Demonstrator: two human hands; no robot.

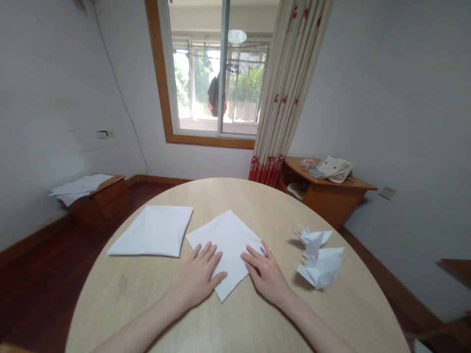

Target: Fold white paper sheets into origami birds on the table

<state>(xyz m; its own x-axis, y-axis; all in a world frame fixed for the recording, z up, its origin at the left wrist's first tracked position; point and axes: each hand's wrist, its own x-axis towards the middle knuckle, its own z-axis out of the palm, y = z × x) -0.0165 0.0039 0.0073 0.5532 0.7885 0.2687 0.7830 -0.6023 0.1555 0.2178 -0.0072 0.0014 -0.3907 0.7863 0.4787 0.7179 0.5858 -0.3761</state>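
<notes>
A white square sheet of paper (231, 240) lies flat on the round table in front of me, turned so one corner points toward me and one away. My left hand (200, 272) rests on its left side with fingers stretched out. On the right side, my right hand (265, 272) lies with its fingers apart on the paper. Neither hand grips the sheet. Left of it is a stack of white paper (152, 230). Over to the right stand folded paper birds (324, 264), partly overlapping one another.
The round wooden table (235, 333) has a curved edge all round. A low cabinet (110, 196) with papers on top stands at the left wall. At the right, a corner desk (331, 196) carries a cloth bag (334, 168). Behind are a window and a curtain (285, 98).
</notes>
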